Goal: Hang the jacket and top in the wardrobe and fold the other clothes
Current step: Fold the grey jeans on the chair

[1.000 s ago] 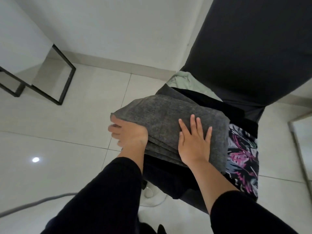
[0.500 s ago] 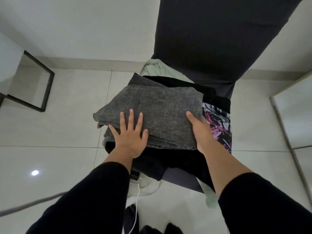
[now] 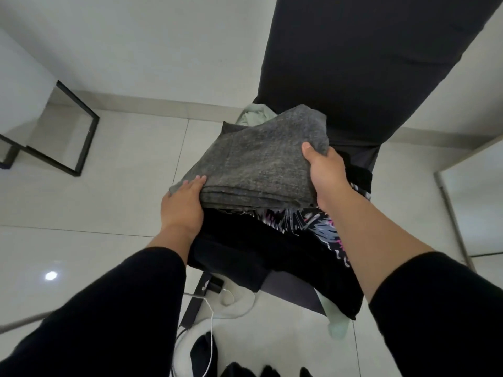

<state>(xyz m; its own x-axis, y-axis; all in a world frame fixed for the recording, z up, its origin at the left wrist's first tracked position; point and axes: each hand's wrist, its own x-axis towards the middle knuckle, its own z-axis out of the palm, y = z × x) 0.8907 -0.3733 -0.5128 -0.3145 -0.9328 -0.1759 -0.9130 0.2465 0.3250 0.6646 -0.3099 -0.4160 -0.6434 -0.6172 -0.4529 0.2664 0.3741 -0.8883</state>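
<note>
A folded grey garment (image 3: pixel 258 161) is lifted off the pile of clothes on the dark chair (image 3: pixel 353 63). My left hand (image 3: pixel 182 205) grips its near left corner, thumb on top and fingers underneath. My right hand (image 3: pixel 325 172) grips its right edge, thumb on top. Under it lie a black garment (image 3: pixel 245 248), a dark floral-print garment (image 3: pixel 315 227) and a pale green garment (image 3: pixel 254 112) at the back.
A black metal frame (image 3: pixel 81 137) stands on the white tiled floor (image 3: pixel 109 200) at the left. A charger and white cable (image 3: pixel 215 297) lie under the chair. A glass-fronted panel (image 3: pixel 468 202) is at the right.
Both hands went from pressing flat on the grey garment to gripping its sides, and the folded garment has risen off the pile, tilted up toward the chair back.
</note>
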